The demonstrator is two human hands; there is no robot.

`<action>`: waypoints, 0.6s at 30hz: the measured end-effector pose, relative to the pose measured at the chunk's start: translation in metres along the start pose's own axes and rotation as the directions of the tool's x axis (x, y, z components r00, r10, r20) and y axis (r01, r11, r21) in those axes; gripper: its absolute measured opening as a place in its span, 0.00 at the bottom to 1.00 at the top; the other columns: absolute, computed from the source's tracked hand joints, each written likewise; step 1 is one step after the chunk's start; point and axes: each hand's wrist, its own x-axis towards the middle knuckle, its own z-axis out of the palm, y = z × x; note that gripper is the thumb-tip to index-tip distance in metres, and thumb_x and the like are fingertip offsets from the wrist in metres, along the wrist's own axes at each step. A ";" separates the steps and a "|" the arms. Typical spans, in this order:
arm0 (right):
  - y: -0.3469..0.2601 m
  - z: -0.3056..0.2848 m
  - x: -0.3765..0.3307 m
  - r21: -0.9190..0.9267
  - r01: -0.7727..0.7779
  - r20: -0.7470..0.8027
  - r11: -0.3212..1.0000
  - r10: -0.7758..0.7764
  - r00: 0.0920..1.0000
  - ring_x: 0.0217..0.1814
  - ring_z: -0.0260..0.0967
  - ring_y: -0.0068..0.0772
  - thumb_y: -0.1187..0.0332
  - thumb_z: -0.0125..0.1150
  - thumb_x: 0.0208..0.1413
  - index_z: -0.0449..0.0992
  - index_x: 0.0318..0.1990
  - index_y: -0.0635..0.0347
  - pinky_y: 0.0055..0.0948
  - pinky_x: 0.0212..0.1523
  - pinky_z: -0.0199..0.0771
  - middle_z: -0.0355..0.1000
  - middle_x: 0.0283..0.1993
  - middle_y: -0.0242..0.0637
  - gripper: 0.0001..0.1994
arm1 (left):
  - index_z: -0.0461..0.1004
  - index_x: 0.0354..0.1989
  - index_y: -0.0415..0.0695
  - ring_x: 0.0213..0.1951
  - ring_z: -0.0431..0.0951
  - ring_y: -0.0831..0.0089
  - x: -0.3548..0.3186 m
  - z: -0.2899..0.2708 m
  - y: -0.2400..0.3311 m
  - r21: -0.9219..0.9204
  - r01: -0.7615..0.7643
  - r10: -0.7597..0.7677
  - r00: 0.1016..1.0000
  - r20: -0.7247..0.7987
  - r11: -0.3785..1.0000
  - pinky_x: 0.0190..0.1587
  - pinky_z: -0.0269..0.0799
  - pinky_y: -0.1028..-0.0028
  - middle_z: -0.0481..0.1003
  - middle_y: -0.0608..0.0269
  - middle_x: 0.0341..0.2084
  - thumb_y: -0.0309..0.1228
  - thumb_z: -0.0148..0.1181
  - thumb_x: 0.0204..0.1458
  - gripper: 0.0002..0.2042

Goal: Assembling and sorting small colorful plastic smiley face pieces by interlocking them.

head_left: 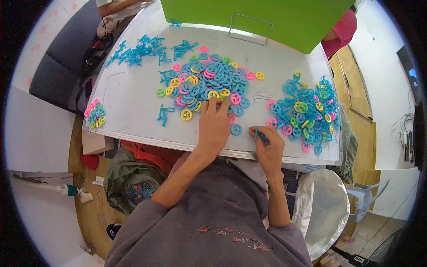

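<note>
A large heap of small plastic spoked wheels [209, 73], mostly blue with yellow, pink and green ones, lies mid-table. My left hand [214, 127] reaches to its near edge, fingers bent down at a yellow wheel [213, 94]; whatever they grip is hidden. To the right, close to the table's front edge, my right hand [270, 149] pinches a thin turquoise plastic piece [256, 133] between thumb and fingers. A single blue wheel [236, 129] lies between the hands. Right of my right hand is a pile of turquoise pieces with coloured wheels among them [304, 111].
Turquoise forked pieces [142, 50] lie at the far left, and a few wheels [94, 115] sit by the left edge. A green board [267, 20] with a wire handle stands at the back. Below are a sack of small parts [129, 180] and a silvery bag [322, 209].
</note>
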 end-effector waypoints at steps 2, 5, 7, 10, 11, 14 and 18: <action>-0.003 0.004 -0.001 0.018 -0.084 -0.028 0.996 0.084 0.996 0.37 0.72 0.27 0.82 0.60 0.48 0.77 0.38 0.67 0.24 0.40 0.71 0.75 0.35 0.39 0.08 | 0.74 0.44 0.40 0.41 0.67 0.57 -0.001 -0.001 -0.002 -0.028 0.011 -0.011 1.000 0.002 1.000 0.42 0.66 0.63 0.68 0.55 0.38 0.23 0.63 0.44 0.16; -0.005 0.001 -0.001 0.041 -0.195 -0.041 0.980 0.196 0.980 0.36 0.72 0.24 0.79 0.64 0.49 0.77 0.38 0.66 0.23 0.39 0.70 0.76 0.34 0.37 0.08 | 0.76 0.40 0.44 0.42 0.67 0.55 -0.003 -0.002 -0.007 -0.167 0.058 -0.060 0.998 -0.008 0.984 0.45 0.64 0.60 0.70 0.57 0.38 0.24 0.64 0.42 0.14; -0.005 0.001 -0.001 0.042 -0.225 -0.030 0.973 0.226 0.974 0.36 0.72 0.23 0.78 0.65 0.49 0.77 0.38 0.65 0.22 0.39 0.70 0.77 0.34 0.37 0.08 | 0.76 0.39 0.44 0.43 0.68 0.55 -0.005 -0.008 -0.001 -0.158 0.081 -0.084 0.996 -0.015 0.984 0.45 0.64 0.60 0.70 0.58 0.38 0.24 0.64 0.42 0.13; -0.004 0.002 0.000 0.144 -0.238 -0.054 0.960 0.248 0.967 0.38 0.72 0.22 0.76 0.66 0.49 0.77 0.39 0.66 0.22 0.40 0.70 0.76 0.35 0.36 0.09 | 0.76 0.38 0.43 0.43 0.68 0.57 0.001 -0.005 0.004 -0.122 0.009 -0.014 0.999 -0.047 0.993 0.44 0.64 0.62 0.71 0.60 0.37 0.23 0.63 0.42 0.12; -0.003 0.003 0.001 0.150 -0.230 -0.077 0.962 0.243 0.967 0.38 0.72 0.22 0.76 0.66 0.50 0.77 0.39 0.66 0.22 0.41 0.70 0.76 0.35 0.35 0.09 | 0.75 0.38 0.42 0.43 0.68 0.58 0.004 -0.001 0.005 -0.090 -0.086 0.080 0.994 -0.069 0.992 0.43 0.65 0.64 0.71 0.60 0.35 0.22 0.61 0.43 0.11; -0.004 0.000 0.000 0.152 -0.243 -0.107 0.958 0.260 0.960 0.39 0.72 0.21 0.76 0.66 0.50 0.76 0.39 0.66 0.22 0.42 0.70 0.76 0.35 0.34 0.09 | 0.76 0.37 0.43 0.44 0.68 0.59 0.009 0.017 0.003 0.024 -0.160 0.158 0.985 0.073 0.987 0.42 0.64 0.66 0.71 0.60 0.35 0.23 0.60 0.44 0.10; 0.003 -0.002 -0.003 0.295 -0.263 -0.184 0.919 0.324 0.928 0.35 0.69 0.21 0.75 0.66 0.50 0.77 0.38 0.66 0.22 0.40 0.69 0.75 0.33 0.35 0.08 | 0.76 0.38 0.44 0.40 0.70 0.60 0.007 0.018 0.004 0.116 -0.237 0.228 0.970 0.085 0.965 0.42 0.62 0.67 0.72 0.60 0.36 0.24 0.60 0.44 0.10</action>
